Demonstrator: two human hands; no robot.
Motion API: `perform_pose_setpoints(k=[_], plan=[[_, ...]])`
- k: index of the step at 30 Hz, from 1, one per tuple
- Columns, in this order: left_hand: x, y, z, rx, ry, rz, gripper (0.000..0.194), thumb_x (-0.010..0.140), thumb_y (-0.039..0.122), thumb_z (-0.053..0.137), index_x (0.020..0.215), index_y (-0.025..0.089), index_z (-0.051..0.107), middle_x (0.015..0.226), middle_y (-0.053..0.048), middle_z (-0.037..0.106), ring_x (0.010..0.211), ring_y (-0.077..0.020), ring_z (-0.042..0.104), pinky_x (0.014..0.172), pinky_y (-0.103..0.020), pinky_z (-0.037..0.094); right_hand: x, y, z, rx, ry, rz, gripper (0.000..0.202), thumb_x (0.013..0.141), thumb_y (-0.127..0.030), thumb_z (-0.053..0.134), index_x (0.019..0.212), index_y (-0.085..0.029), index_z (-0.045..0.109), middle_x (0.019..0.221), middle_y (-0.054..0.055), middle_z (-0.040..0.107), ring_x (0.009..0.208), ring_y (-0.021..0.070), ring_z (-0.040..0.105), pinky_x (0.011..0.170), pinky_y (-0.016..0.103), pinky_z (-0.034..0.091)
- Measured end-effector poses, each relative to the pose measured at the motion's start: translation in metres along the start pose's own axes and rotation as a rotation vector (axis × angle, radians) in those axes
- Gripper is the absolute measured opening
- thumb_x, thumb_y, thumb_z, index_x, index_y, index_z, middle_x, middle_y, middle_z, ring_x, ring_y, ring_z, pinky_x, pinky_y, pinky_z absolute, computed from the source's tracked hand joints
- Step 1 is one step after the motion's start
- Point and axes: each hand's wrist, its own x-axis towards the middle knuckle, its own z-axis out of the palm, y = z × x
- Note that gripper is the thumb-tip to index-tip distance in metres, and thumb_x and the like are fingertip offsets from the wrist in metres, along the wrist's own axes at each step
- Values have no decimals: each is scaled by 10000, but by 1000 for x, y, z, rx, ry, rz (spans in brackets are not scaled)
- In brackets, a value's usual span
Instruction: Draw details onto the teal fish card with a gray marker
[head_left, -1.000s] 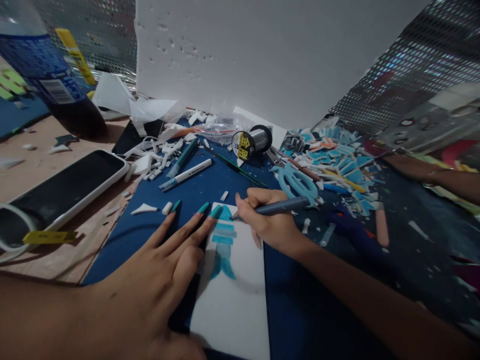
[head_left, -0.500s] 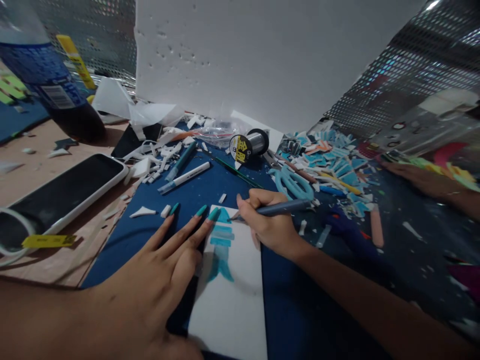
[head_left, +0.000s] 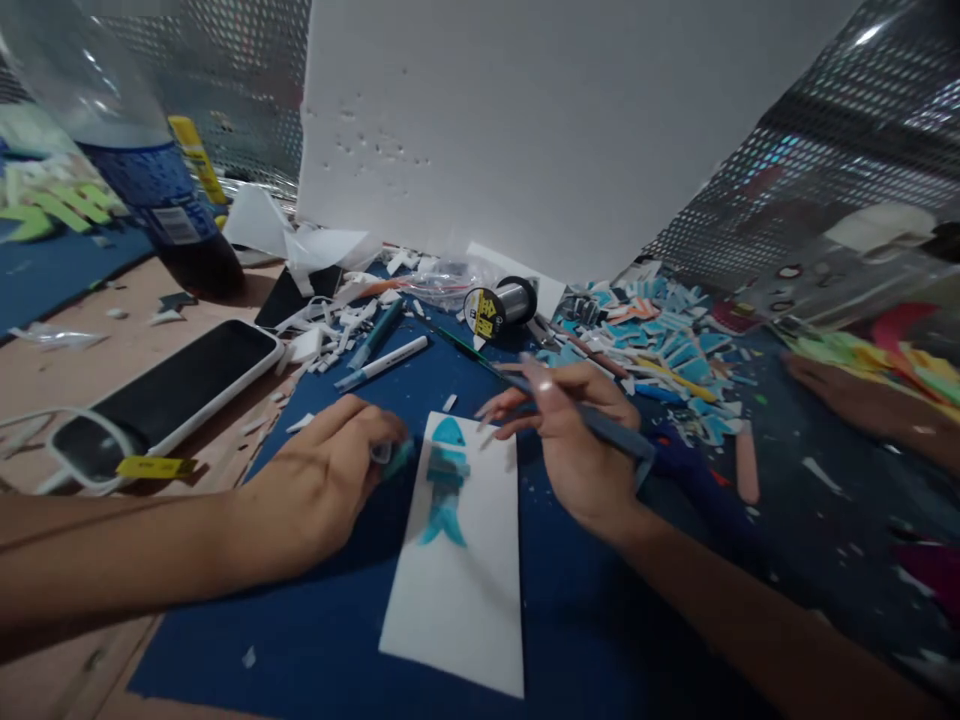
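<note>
Left hand [head_left: 330, 490] now curled beside white strip [head_left: 461, 580], fingers no longer splayed.

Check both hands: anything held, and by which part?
Right hand holds a grey pen mid-barrel. Left hand curls beside the white strip; holding anything: cannot tell.

Matt white foam strip [head_left: 461, 590] lies on a smooth blue mat [head_left: 322, 640]; at ten o'clock a glossy black phone [head_left: 169, 395]; at one o'clock perforated shiny metal sheet [head_left: 817, 170].
</note>
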Motion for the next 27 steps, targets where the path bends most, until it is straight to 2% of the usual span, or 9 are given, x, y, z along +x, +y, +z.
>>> perform_pose_setpoints(k=[2,6,13,16,18,20,22,25,27], plan=[[5,-3,0,34,-13,-15,244,1023,61,318,1099,209,497,842,-18,659,763,-188,665,661,-270,523,-4,-11,0,88,-105,71,348,904,-538,741,883,-193,778,728,40,790,640,193,773,514,251,626],[8,-3,0,46,-42,-5,211,1070,132,367,1039,199,565,772,21,607,632,-139,609,596,-233,494,-14,-18,-1,168,-256,218,255,951,-438,732,869,-197,754,582,-4,715,412,96,606,401,164,502],[4,-4,4,30,-42,45,118,1072,195,545,992,149,619,820,15,629,689,-133,623,639,-257,530,-17,-21,4,67,-268,291,471,851,-515,823,640,-202,540,491,-13,642,334,71,506,341,150,391],[4,-3,2,15,-7,104,205,1093,144,414,1021,169,604,802,3,649,716,-150,640,650,-244,520,-15,-23,8,14,-325,387,466,733,-532,900,647,-188,599,536,15,686,382,105,590,383,177,464],[4,-2,-1,6,20,137,229,1081,119,372,1046,187,588,810,-2,669,722,-157,649,661,-240,515,-13,-23,7,-32,-366,398,413,725,-527,897,702,-181,671,590,27,720,423,136,634,411,216,508],[4,-1,-3,-4,50,157,225,1057,99,369,1061,197,571,802,-2,663,689,-162,634,654,-249,502,-10,-24,4,-172,-410,244,324,812,-480,837,768,-180,724,607,17,722,425,131,616,412,222,479],[2,1,-4,-18,85,170,236,1034,73,358,1080,197,553,771,-5,635,641,-172,594,617,-268,465,-9,-28,-1,-421,-476,-101,293,921,-407,740,745,-175,718,571,1,683,420,110,561,415,218,395],[-1,4,-5,-69,107,233,231,1020,71,348,1072,201,531,700,3,578,555,-179,515,559,-304,390,-15,-38,-4,-785,-556,-645,517,1070,-382,528,600,-178,601,505,-4,583,432,104,488,442,268,302],[-4,7,-7,-122,95,306,217,1026,94,334,1035,208,519,648,9,551,507,-182,475,536,-330,349,-26,-45,-1,-928,-572,-815,621,1128,-377,374,566,-187,559,484,-7,529,430,112,443,445,300,277]])
